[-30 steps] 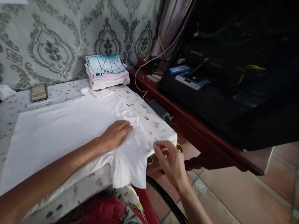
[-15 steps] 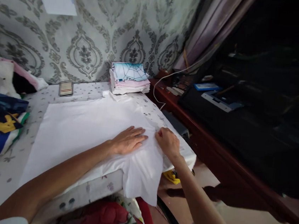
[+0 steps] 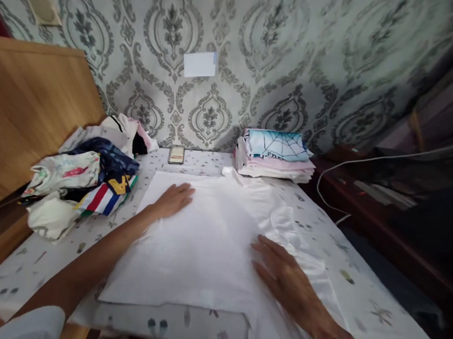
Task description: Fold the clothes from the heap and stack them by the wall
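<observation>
Part of the white shirt point(image 3: 201, 258) spread on the patterned cloth point(image 3: 347, 252) hangs over the near edge, so its weight could drag creases in if the left hand point(image 3: 172, 200), fingers slightly spread, and blurred right hand point(image 3: 289, 281), fingers parted, perhaps barely touching, press unevenly.

Home: patterned wallpaper point(image 3: 173, 23), heaped clothes point(image 3: 106, 161)
</observation>
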The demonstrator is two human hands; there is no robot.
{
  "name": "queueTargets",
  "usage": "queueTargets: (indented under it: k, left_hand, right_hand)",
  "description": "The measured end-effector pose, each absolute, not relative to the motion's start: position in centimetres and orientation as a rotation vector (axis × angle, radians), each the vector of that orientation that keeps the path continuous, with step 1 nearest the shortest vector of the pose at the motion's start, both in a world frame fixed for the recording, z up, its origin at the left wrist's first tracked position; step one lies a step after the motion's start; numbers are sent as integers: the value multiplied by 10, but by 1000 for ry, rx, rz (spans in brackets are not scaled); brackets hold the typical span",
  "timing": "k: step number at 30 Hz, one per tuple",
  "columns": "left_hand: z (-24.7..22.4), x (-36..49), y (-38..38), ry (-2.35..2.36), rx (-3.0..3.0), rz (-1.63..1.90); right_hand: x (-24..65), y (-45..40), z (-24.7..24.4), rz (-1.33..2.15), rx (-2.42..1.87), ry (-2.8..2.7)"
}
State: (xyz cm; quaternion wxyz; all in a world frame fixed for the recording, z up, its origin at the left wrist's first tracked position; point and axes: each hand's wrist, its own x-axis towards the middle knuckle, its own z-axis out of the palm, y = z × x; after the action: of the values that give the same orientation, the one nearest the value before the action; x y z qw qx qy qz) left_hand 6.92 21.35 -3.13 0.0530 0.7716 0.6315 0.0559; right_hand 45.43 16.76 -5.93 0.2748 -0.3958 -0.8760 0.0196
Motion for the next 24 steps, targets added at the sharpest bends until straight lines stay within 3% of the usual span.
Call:
queueTargets:
  k: [6, 11, 18, 24]
  left_hand:
    - [-15, 2, 226, 2237, 2126, 138]
    - [-19, 15, 208, 2391, 2017, 214]
    - [-29, 86, 109, 1602, 2464, 74]
    - [-16, 92, 47, 1250, 2576, 174]
  right_hand:
    - [386, 166, -46, 155, -780, -2667]
    - [349, 153, -48, 241, -713, -2789]
    - [350, 136, -42, 347, -642, -2828]
    - [379, 114, -32, 538, -597, -2768]
